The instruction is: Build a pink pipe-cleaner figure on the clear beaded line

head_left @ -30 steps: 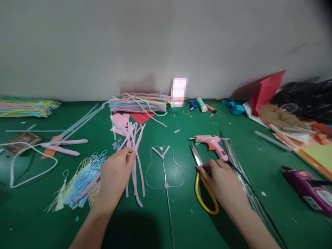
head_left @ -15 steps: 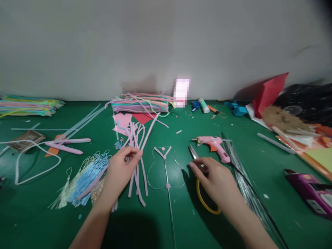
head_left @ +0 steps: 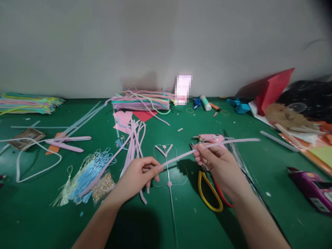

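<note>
A pale pink pipe cleaner (head_left: pixel 178 158) stretches between my two hands, rising slightly to the right. My left hand (head_left: pixel 142 176) pinches its left end. With thumb and fingers, my right hand (head_left: pixel 218 162) grips it farther along, and the free end sticks out to the right. Scissors (head_left: pixel 210 193) with yellow and red handles are beneath my right hand, which partly covers them; I cannot tell whether it touches them. Below the strip is a wire figure (head_left: pixel 168 184) with thin loops and small pink pieces. Loose pink pipe cleaners (head_left: pixel 133 138) lie by my left hand.
A pink glue gun (head_left: pixel 211 138) and clear sticks lie behind my right hand. Blue and pale tassels (head_left: pixel 90 176) and a bag of beads (head_left: pixel 103 186) are at left. Coloured pipe cleaner bundles (head_left: pixel 145 100) line the wall. A purple device (head_left: pixel 311 190) sits far right.
My left hand has drawn one pink pipe cleaner out of the loose pile toward the right and nearer me. My right hand has moved from the scissors' pivot onto that strip.
</note>
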A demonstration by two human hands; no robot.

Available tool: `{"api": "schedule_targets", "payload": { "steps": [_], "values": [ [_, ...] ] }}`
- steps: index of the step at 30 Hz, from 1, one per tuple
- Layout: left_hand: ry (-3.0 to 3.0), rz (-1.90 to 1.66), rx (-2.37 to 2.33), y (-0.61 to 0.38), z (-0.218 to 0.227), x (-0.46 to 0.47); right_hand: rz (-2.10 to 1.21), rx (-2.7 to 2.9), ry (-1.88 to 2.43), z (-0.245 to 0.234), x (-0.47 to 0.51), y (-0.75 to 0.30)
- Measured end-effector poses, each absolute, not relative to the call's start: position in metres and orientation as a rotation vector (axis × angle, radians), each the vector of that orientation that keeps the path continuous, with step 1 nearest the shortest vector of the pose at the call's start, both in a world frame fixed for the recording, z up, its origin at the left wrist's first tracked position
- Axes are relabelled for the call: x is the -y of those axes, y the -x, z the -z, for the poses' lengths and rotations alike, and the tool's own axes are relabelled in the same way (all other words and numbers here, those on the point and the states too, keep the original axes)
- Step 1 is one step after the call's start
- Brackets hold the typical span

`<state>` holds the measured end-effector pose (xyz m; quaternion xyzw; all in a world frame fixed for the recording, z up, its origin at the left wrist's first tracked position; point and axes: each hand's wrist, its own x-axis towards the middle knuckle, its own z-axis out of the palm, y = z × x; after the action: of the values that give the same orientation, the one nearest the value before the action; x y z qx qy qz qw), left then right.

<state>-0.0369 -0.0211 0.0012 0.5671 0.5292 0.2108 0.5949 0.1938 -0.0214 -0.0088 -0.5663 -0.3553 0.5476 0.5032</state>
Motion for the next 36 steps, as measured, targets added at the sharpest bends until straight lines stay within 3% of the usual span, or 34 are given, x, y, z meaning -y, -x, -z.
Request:
{"api": "schedule_targets", "payload": {
  "steps": [6, 13, 21, 28, 36],
  "values": [
    [-1.297, -0.517, -1.288, 0.036, -0.002, 0.019, -1.345, 0.87, 1.358, 0.008, 0.024, -0.205],
    [-1.335, -0.509, -1.242, 0.028, 0.01, 0.023, -1.588, 1.134, 1.29, 0.028, 0.038, -0.161],
    [-1.314, -0.577, -1.217, 0.031, 0.004, 0.022, -1.406, 0.872, 1.266, 0.032, 0.029, -0.174],
    [-1.944, -0.61, -1.8, 0.032, 0.024, 0.016, -1.286, 0.856, 1.351, 0.038, 0.028, -0.187],
    [-1.947, -0.529, -1.719, 0.025, 0.031, 0.015, -1.333, 0.955, 1.408, 0.039, 0.03, -0.181]
  ]
}}
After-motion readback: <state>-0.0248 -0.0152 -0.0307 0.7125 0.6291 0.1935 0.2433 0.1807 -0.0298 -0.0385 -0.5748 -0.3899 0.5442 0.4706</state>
